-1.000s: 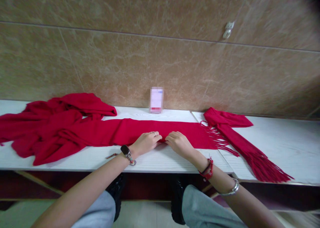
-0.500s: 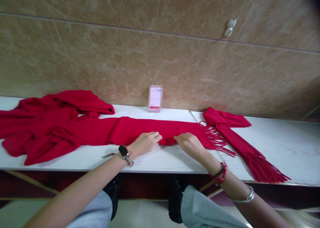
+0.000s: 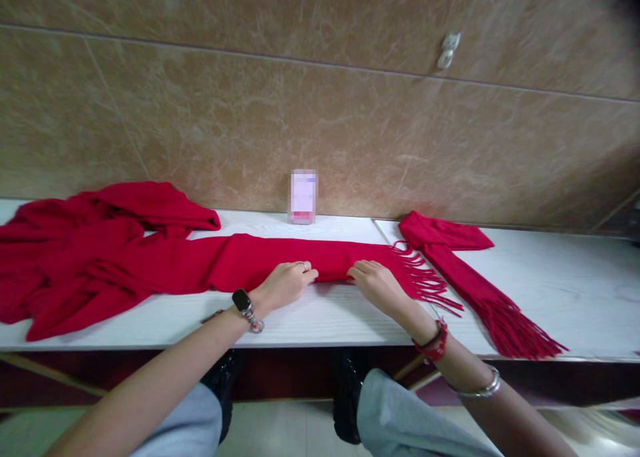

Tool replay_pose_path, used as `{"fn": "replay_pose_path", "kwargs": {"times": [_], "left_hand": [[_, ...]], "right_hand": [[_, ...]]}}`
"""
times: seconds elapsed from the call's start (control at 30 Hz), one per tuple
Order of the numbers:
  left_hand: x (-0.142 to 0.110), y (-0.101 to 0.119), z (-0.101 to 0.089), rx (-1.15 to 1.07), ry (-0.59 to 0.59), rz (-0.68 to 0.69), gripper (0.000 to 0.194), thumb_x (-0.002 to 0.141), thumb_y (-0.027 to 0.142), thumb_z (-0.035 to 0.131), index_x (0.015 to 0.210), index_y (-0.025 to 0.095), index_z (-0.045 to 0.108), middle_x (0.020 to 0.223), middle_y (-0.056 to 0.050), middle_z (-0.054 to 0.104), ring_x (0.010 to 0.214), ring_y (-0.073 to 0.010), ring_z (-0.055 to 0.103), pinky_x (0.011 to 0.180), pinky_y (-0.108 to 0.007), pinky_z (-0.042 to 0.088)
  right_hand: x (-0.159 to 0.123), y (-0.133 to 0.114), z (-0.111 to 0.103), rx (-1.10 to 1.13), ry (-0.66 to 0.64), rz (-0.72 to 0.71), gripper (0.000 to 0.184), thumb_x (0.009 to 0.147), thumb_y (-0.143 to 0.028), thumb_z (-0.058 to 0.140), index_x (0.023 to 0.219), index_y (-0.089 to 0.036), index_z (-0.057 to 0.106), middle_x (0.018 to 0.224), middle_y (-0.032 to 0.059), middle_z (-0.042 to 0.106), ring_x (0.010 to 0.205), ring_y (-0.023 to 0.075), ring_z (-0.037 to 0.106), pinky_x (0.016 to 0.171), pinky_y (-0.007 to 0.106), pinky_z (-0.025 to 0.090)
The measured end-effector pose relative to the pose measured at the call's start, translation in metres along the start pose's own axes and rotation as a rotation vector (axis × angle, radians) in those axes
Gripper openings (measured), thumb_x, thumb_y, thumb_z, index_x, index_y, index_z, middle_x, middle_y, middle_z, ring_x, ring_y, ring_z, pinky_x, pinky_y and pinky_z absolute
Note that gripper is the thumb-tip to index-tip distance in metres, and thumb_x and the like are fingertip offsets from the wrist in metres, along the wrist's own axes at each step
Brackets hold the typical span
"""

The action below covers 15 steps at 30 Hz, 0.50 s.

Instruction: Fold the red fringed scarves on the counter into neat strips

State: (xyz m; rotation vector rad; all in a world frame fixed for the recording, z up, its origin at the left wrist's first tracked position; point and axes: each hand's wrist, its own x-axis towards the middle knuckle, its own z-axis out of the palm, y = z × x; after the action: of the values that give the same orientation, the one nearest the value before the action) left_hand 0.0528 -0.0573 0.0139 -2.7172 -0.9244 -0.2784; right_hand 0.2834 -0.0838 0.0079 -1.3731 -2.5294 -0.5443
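A long red scarf [image 3: 240, 263] with a fringed right end lies stretched along the white table. My left hand [image 3: 287, 283] pinches its near edge around the middle, a ring on one finger and a watch at the wrist. To the right, my right hand [image 3: 375, 285] has its fingers closed on the same edge, closer to the fringe. Between the two hands the near edge is slightly lifted and rolled. The scarf's left part runs into a loose, crumpled heap of red cloth [image 3: 65, 250].
At the right lies a second red scarf [image 3: 450, 238], folded over, its fringe pointing toward the front edge. A blurred upright phone-like object [image 3: 303, 197] leans on the brown tiled wall [image 3: 225, 110]. A white hook [image 3: 449, 50] is fixed there. The white table [image 3: 310, 323] is narrow.
My hands keep their grip on the scarf's near edge, and the edge between them looks straighter and a little raised. The whole view has shifted slightly.
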Motion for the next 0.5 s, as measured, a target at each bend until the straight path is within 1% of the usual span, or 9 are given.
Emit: {"fn": "replay_pose_path", "kwargs": {"times": [0.07,0.17,0.23,0.3,0.37,0.5], "left_hand": [[0.002,0.004,-0.002,0.006,-0.007,-0.01,0.018,0.083,0.005,0.044,0.092,0.016,0.056,0.085,-0.005,0.059,0.083,-0.0159,0.057,0.072,-0.025,0.046],[0.01,0.016,-0.007,0.02,0.012,-0.001,0.012,0.085,0.015,0.049,0.095,0.016,0.055,0.091,-0.006,0.059,0.088,-0.0182,0.057,0.074,-0.028,0.046],[0.019,0.025,-0.008,0.027,0.041,0.005,0.014,0.084,0.022,0.053,0.098,0.017,0.054,0.096,-0.007,0.058,0.089,-0.0193,0.057,0.073,-0.029,0.046],[0.027,0.031,-0.008,0.034,0.057,0.0,0.013,0.084,0.022,0.053,0.097,0.017,0.055,0.095,-0.006,0.059,0.086,-0.0186,0.058,0.069,-0.028,0.046],[0.034,0.033,-0.007,0.035,0.062,-0.008,0.009,0.086,0.018,0.049,0.092,0.016,0.056,0.09,-0.004,0.06,0.08,-0.0172,0.059,0.065,-0.026,0.045],[0.038,0.027,-0.003,0.015,0.072,-0.017,0.013,0.089,0.017,0.045,0.088,0.017,0.058,0.083,-0.003,0.06,0.072,-0.0155,0.059,0.061,-0.025,0.044]], "right_hand": [[0.0,0.0,0.0,0.003,0.013,-0.013,0.02,0.086,-0.013,0.044,0.074,-0.015,0.06,0.07,0.0041,0.06,0.065,0.0142,0.052,0.063,0.027,0.032],[0.001,0.001,0.0,0.012,0.015,-0.034,0.02,0.086,-0.01,0.044,0.076,-0.015,0.061,0.071,0.0043,0.061,0.065,0.0138,0.051,0.064,0.027,0.031],[0.001,0.001,0.0,0.013,0.012,-0.034,0.02,0.085,-0.009,0.044,0.077,-0.015,0.061,0.072,0.0044,0.061,0.065,0.0138,0.052,0.064,0.027,0.031],[0.002,0.003,-0.001,0.012,0.01,-0.022,0.019,0.085,-0.01,0.045,0.077,-0.015,0.061,0.072,0.0043,0.061,0.065,0.0141,0.052,0.064,0.027,0.032],[0.001,0.006,-0.001,0.019,0.008,-0.006,0.017,0.085,-0.013,0.046,0.078,-0.015,0.062,0.073,0.0044,0.062,0.066,0.0146,0.053,0.064,0.026,0.032],[-0.005,0.013,-0.002,0.037,0.015,0.029,0.014,0.085,-0.016,0.049,0.085,-0.016,0.063,0.077,0.0047,0.063,0.07,0.0146,0.054,0.064,0.025,0.033]]}}
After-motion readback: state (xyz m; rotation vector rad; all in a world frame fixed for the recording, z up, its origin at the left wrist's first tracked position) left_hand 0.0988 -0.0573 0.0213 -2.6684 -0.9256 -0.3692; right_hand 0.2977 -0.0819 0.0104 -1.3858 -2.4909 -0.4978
